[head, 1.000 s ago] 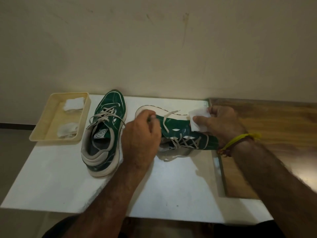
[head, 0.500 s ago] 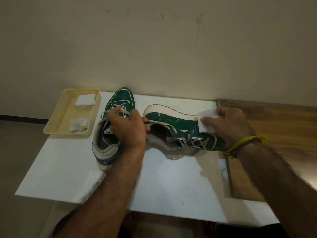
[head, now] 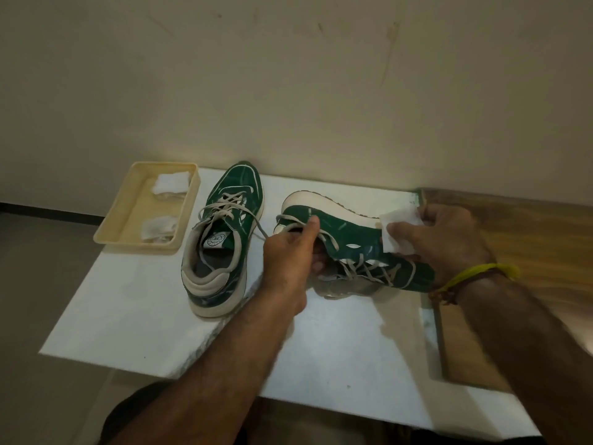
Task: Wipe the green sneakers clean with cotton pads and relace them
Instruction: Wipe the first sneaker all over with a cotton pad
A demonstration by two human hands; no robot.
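Two green sneakers with pale laces lie on a white board [head: 154,309]. The left sneaker [head: 224,232] stands upright, toe toward the wall. The right sneaker [head: 349,239] is tipped on its side, its white sole facing the wall. My left hand [head: 288,255] grips the tipped sneaker at its opening, thumb on the green side. My right hand [head: 442,239] holds a white cotton pad [head: 398,229] pressed against the sneaker's green side near the sole.
A cream tray [head: 128,216] with two used-looking cotton pads [head: 170,183] sits at the board's far left. A wooden tabletop [head: 529,239] lies to the right. A plain wall stands close behind the board.
My left hand reached over to the upright sneaker half a second ago and has come back to grip the tipped sneaker. The right hand with the pad has hardly moved.
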